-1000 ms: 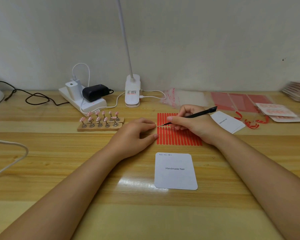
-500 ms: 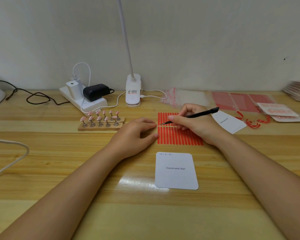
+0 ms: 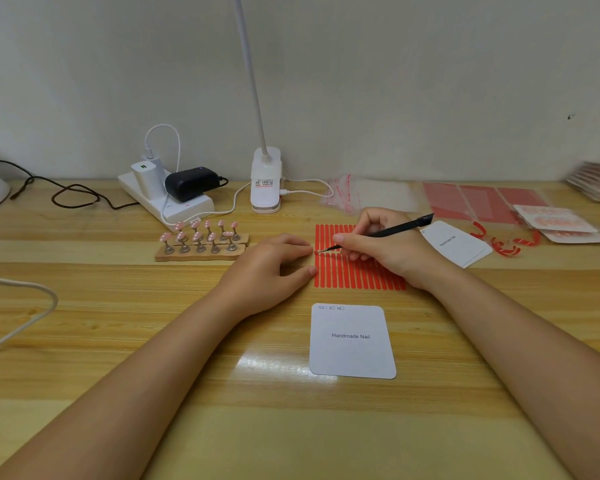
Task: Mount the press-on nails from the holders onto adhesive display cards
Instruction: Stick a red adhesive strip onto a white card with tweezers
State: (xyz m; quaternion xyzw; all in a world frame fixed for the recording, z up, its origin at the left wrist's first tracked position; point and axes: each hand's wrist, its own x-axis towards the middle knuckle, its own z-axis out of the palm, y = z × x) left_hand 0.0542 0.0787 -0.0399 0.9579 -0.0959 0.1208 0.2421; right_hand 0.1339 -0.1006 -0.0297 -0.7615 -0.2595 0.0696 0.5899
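Black tweezers [image 3: 388, 232] pinched between thumb and fingers of right hand [image 3: 385, 247]; long axis slanting from upper right, rear end above the knuckles, down to lower left, fine tip meeting the left edge of the red adhesive strip sheet [image 3: 355, 259]. Right hand resting heel-down on the sheet's right portion, wrist and forearm running off to the lower right. Left hand [image 3: 269, 271] palm-down on the wooden table [image 3: 118, 341], fingers loosely curled, index fingertip just beside the tweezer tip and thumb tip touching the sheet's left edge; nothing enclosed in the fingers. Sheet's strips running away from the viewer, in two banks across a narrow gap.

White display card [image 3: 352, 341], printed "Handmade Nail", flat on the table just in front of the sheet, its text facing the viewer. Pink press-on nails [image 3: 201, 233] upright on stemmed holders in two rows on a wooden base [image 3: 198, 254], left of the left hand, rows running left to right. Further cards [image 3: 456, 244] stacked to the right.

Compared with half a second before: tweezer tip lowered slightly toward the gap between the banks; both hands otherwise in the same places.
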